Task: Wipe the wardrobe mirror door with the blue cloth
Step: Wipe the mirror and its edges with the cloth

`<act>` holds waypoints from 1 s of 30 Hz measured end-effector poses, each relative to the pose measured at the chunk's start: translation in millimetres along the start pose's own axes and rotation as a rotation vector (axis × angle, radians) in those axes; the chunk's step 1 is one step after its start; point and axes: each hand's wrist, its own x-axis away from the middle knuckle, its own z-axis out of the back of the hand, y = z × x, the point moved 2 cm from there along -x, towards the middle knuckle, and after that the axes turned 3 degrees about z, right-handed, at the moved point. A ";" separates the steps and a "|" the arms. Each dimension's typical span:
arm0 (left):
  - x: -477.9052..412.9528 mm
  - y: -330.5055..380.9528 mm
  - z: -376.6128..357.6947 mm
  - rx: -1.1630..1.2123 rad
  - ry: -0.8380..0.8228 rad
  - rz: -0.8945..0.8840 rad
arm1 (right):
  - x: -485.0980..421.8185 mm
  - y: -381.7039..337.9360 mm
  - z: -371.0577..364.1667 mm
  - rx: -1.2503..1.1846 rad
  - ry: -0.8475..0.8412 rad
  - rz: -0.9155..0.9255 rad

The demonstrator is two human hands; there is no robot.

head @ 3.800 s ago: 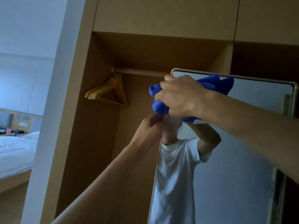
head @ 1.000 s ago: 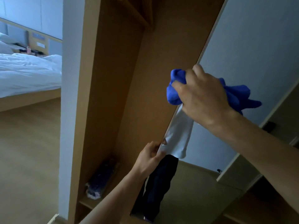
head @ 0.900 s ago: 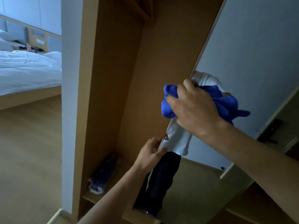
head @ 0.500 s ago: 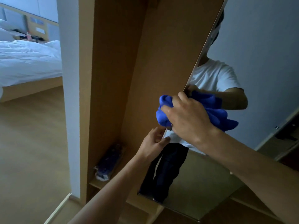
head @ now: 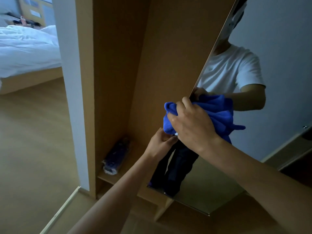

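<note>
Cloth (head: 217, 114) is bunched in our right hand (head: 192, 125), fingers curled, on the mirror (head: 278, 65); our left hand (head: 160, 144) pinches its edge. Hard pressing might swing it loose.

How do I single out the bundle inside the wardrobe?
Find the open light-wood wardrobe left of the mirror door. On its low shelf lies a dark blue bundle in clear plastic. Unlike the bright blue cloth in the right hand, it is wrapped and untouched.
</note>
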 end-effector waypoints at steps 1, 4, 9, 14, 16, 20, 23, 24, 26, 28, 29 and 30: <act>0.3 -1.4 0.0 0.001 0.000 -0.003 | 1.2 -1.3 -2.9 -0.004 -0.002 0.001; -0.7 -6.1 -1.4 -0.021 0.007 -0.027 | -0.1 6.3 -1.6 -0.025 0.023 -0.041; 0.1 -15.4 -2.9 -0.064 0.013 -0.029 | -11.8 24.8 19.9 0.026 0.089 -0.105; 4.9 -31.8 -5.7 -0.087 0.016 0.002 | -3.2 16.5 13.3 0.114 0.094 -0.045; 5.7 -33.8 -7.1 -0.083 0.024 0.020 | 3.1 1.7 -0.6 0.093 0.036 0.018; 6.1 -34.4 -8.4 -0.052 0.043 0.051 | 12.2 -27.0 -27.8 0.049 -0.090 0.110; 6.9 -35.5 -9.5 -0.082 0.052 0.073 | 13.3 -25.6 -30.6 0.022 -0.081 0.105; 6.9 -36.3 -10.6 -0.086 0.052 0.080 | 13.0 -21.8 -28.3 0.008 -0.072 0.099; 6.6 -37.5 -12.7 -0.105 0.039 0.098 | 9.9 -8.9 -18.1 -0.009 -0.031 0.071; 6.8 -41.1 -13.3 -0.129 0.031 0.122 | 3.2 8.3 -3.6 0.002 0.049 0.033; 6.9 -44.4 -13.8 -0.138 0.026 0.137 | -0.5 16.3 3.1 0.010 0.083 0.021; 7.5 -48.3 -14.8 -0.148 0.021 0.153 | -3.3 22.4 7.9 0.012 0.103 0.012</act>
